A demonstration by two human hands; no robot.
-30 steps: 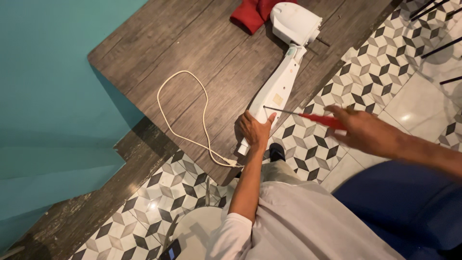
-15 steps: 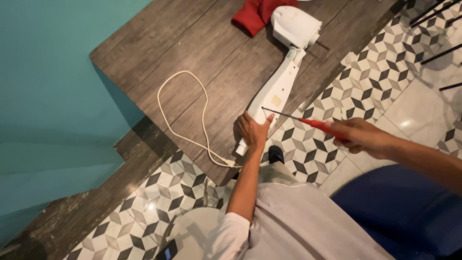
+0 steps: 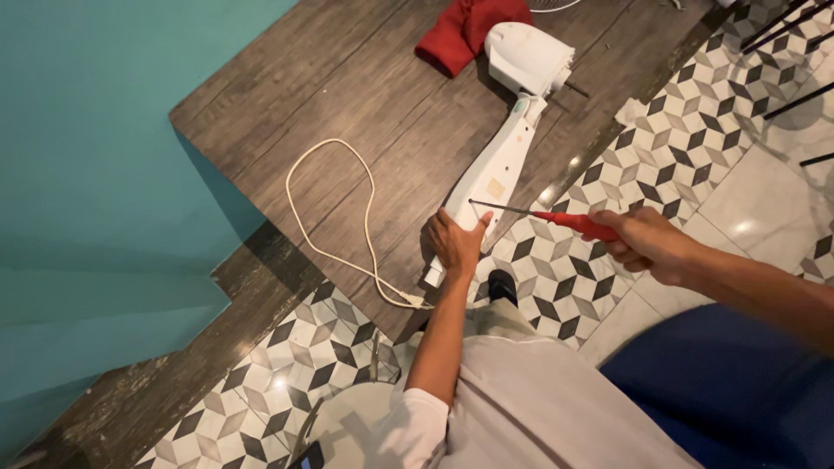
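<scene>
A long white appliance stem (image 3: pixel 504 156) with a boxy white head (image 3: pixel 528 56) lies on a wooden table (image 3: pixel 347 87). My left hand (image 3: pixel 456 243) grips the stem's near end and presses it against the table. My right hand (image 3: pixel 647 243) holds a red-handled screwdriver (image 3: pixel 578 223) level. Its thin metal tip touches the stem's side just above my left thumb. A cream power cord (image 3: pixel 334 208) loops across the table from the stem's near end.
A red cloth (image 3: pixel 465 30) lies beside the white head at the table's far edge. A teal wall (image 3: pixel 104 174) stands on the left. Patterned tile floor (image 3: pixel 678 130) surrounds the table. Black thin legs (image 3: pixel 790 26) show at top right, a blue surface (image 3: pixel 721 391) at bottom right.
My right hand has dropped slightly with the screwdriver, whose tip stays at the stem. My left hand has kept its grip on the near end.
</scene>
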